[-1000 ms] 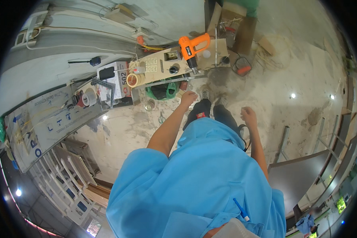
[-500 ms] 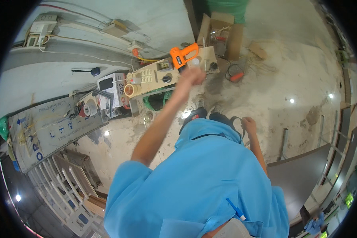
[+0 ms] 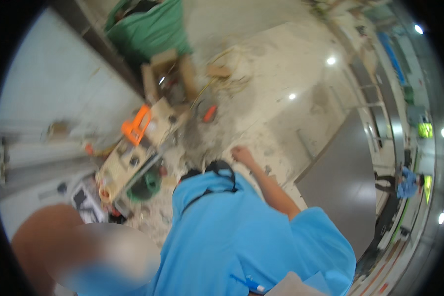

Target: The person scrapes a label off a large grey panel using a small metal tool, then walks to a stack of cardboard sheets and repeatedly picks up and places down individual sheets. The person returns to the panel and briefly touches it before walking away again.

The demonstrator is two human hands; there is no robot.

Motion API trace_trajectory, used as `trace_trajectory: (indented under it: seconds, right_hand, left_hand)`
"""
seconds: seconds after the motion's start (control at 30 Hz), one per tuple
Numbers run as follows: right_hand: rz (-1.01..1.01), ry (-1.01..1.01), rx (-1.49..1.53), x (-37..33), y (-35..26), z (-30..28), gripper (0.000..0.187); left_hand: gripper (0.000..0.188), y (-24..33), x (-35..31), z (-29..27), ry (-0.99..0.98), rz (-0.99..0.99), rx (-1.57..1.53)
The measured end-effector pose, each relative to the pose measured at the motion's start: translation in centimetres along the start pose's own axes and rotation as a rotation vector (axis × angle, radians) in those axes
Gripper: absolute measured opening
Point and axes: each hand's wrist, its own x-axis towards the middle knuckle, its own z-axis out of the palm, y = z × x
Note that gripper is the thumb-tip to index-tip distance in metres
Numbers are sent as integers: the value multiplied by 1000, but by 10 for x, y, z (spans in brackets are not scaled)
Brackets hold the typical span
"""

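My left arm [image 3: 47,237] is bent and large in the lower left corner, partly behind a blurred patch; its hand does not show. My right hand [image 3: 240,154] hangs in front of my right side, over the floor and near a dark strap [image 3: 226,170] at my waist. Motion smears its fingers, and nothing can be made out in it. An orange heat gun [image 3: 133,134] with a loop handle rests on the narrow, cream-coloured bench [image 3: 114,165] by the wall, apart from both hands.
Beyond the bench stand an open cardboard box [image 3: 188,76] and a green sack [image 3: 155,32]. A red-orange tool [image 3: 209,114] lies on the floor. At right a large grey panel [image 3: 340,182] leans. Farther right is another person in blue [image 3: 408,183].
My left hand has left the heat gun's side, and that arm is now drawn back, bent and close. The view has turned to the right. My right hand is farther from the strap.
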Motion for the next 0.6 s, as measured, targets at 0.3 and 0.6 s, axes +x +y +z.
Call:
trace_trajectory:
  seconds: [0.3, 0.6]
  right_hand:
    - [127, 78, -20, -60, 68, -1, 31]
    - [170, 296, 186, -124, 60, 24, 31]
  left_hand:
    - [40, -45, -9, 12, -126, 85, -110]
    - [44, -101, 38, 46, -276, 347, -222]
